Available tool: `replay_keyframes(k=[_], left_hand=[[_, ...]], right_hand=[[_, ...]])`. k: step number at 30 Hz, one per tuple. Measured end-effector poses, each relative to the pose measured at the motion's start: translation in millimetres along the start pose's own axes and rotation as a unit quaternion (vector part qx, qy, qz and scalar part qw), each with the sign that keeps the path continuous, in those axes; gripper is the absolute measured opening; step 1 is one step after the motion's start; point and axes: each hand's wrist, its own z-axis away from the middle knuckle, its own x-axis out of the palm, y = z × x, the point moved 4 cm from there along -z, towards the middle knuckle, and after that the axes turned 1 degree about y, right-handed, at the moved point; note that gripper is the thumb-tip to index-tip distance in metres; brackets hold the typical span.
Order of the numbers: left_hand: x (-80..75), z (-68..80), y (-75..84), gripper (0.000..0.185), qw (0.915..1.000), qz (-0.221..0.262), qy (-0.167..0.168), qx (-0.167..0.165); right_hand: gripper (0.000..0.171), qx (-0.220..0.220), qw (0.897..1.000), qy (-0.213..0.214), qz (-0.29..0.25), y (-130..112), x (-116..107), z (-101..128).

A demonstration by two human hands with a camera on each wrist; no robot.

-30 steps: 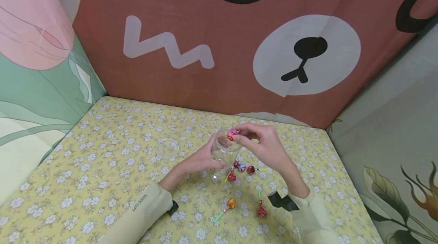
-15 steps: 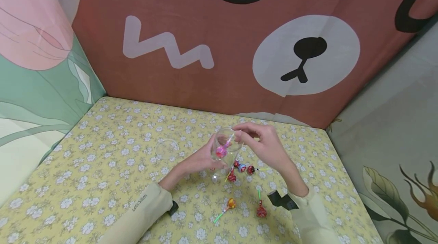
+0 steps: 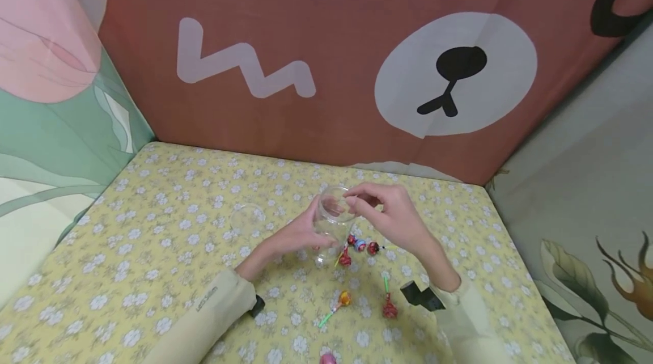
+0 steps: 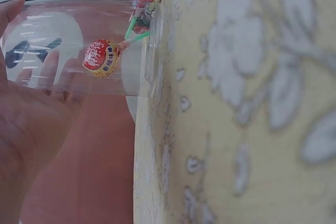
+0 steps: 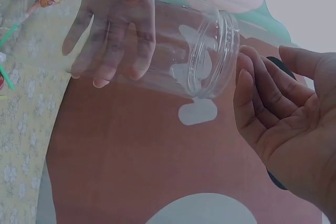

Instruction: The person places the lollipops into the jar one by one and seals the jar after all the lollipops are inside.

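Head view: two hands at a clear jar.
Left hand [image 3: 298, 235] grips the jar [image 3: 333, 222]; right hand [image 3: 390, 218], fingers loosely curled and empty, touches its rim at 3 o'clock.

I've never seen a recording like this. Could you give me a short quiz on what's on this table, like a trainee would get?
1. True or false: the left hand grips the clear jar from the side.
2. Where is the jar's clear lid? A: screwed on the jar. B: lying on the table, apart from the jar, on the left hand's side. C: under the lollipops.
3. Fill in: the orange lollipop lying on the table has a ___ stick.

Key: 1 true; 2 B; 3 green.
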Motion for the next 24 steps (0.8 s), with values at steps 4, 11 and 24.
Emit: replay_keyframes(k=[4, 11, 24], left_hand=[[1.0, 2.9, -1.8, 0.086, 1.0, 0.004, -0.003, -0.002], [0.4, 1.5, -1.2, 0.088, 1.0, -0.007, -0.003, 0.003], [-1.9, -0.6, -0.8, 0.089, 0.9999, 0.005, -0.01, 0.012]], right_hand=[[0.013, 0.004, 1.0, 0.0, -0.003, 1.2, 2.0, 1.7], [0.013, 0.004, 1.0, 0.001, -0.005, 2.0, -1.3, 2.8], [0.012, 0.007, 1.0, 0.009, 0.003, 4.9, -4.7, 4.5]])
